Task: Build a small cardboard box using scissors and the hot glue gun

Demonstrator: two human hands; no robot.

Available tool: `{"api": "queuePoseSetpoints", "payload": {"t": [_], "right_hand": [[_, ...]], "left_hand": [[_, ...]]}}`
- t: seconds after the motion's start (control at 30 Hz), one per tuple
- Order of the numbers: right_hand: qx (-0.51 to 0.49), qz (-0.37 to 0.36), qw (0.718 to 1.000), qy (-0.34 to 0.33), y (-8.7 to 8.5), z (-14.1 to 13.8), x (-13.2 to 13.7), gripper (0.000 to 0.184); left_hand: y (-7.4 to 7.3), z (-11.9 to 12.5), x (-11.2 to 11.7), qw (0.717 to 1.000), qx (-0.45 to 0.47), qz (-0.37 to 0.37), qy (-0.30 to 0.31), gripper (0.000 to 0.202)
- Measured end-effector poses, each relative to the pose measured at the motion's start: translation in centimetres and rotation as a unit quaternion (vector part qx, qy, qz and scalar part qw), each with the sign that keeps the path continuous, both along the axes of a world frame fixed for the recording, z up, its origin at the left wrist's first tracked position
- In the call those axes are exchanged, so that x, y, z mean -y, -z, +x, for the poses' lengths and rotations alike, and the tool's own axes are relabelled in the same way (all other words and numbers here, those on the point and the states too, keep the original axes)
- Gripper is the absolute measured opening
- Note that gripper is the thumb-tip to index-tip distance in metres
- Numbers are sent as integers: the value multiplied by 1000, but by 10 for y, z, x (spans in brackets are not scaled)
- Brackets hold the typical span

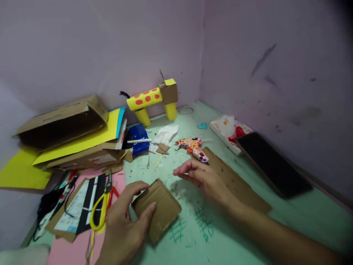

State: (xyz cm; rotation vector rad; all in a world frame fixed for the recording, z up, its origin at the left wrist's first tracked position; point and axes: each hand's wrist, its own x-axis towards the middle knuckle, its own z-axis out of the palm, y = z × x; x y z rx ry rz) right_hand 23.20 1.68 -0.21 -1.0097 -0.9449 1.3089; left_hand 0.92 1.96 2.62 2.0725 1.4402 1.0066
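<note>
My left hand [128, 221] is closed around a small brown cardboard box [162, 209], its thumb on the near face and fingers at the far left edge. The box is held tilted, just above the green tabletop [220, 246]. To its right my right hand [201, 178] hangs with loosely bent fingers, and I see nothing in it. Beyond that hand lies a flower-patterned hot glue gun [194, 145], touching the end of a flat cardboard strip [234, 180]. Yellow-handled scissors [103, 204] lie left of my left hand.
A yellow, red-spotted cardboard animal [149, 98] stands against the wall. An open cardboard box [66, 121] rests on yellow sheets at left. A dark phone-like slab [273, 163] leans on a white tray [224, 138] at right. Crumpled tissue [167, 134] and scraps lie mid-table.
</note>
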Motion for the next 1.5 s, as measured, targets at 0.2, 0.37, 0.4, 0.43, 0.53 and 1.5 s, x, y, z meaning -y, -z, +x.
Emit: {"api": "queuePoseSetpoints", "payload": {"t": [0.2, 0.37, 0.4, 0.43, 0.53, 1.5], "right_hand": [[95, 13, 995, 16, -3, 1, 0, 12], [122, -15, 992, -24, -2, -8, 4, 11], [134, -11, 991, -13, -1, -7, 3, 10], [146, -7, 989, -2, 1, -7, 2, 10], [173, -12, 985, 11, 4, -5, -1, 9], [132, -54, 986, 88, 2, 16, -12, 22]], "left_hand": [[0, -2, 4, 997, -12, -63, 49, 32], [-3, -3, -5, 994, 43, -37, -97, 59], [-6, -4, -8, 988, 32, -45, -142, 64], [-8, -6, -12, 983, -4, -77, -167, 64], [-14, -9, -19, 949, -175, -236, -116, 54], [-1, 32, 16, 985, -138, -88, -48, 57]]}}
